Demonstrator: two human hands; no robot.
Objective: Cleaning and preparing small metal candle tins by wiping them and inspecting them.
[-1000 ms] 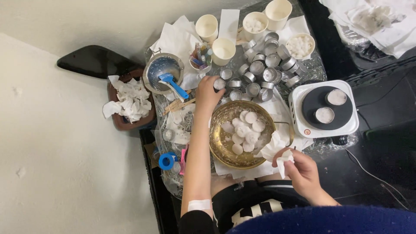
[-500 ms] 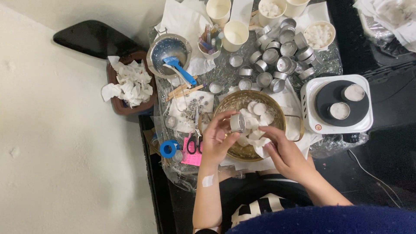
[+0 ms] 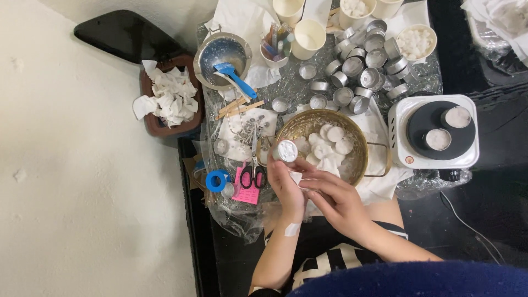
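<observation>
Home craft nook: hot plate, small metal cups, scissors on crowded table.

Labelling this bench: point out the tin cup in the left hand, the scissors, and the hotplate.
small metal tin cup (image 3: 286,150), head view, its white-filled top.
scissors (image 3: 253,177), head view, black handle loops.
white hotplate (image 3: 403,132), head view, left casing edge.

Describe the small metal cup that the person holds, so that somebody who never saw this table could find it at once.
Start at the big golden bowl of white wax pieces in the middle of the table. At its left rim, the left hand holds up a small round metal cup in its fingers. Unlike the empty metal cups standing behind the bowl, it is off the table and filled with white.
</observation>
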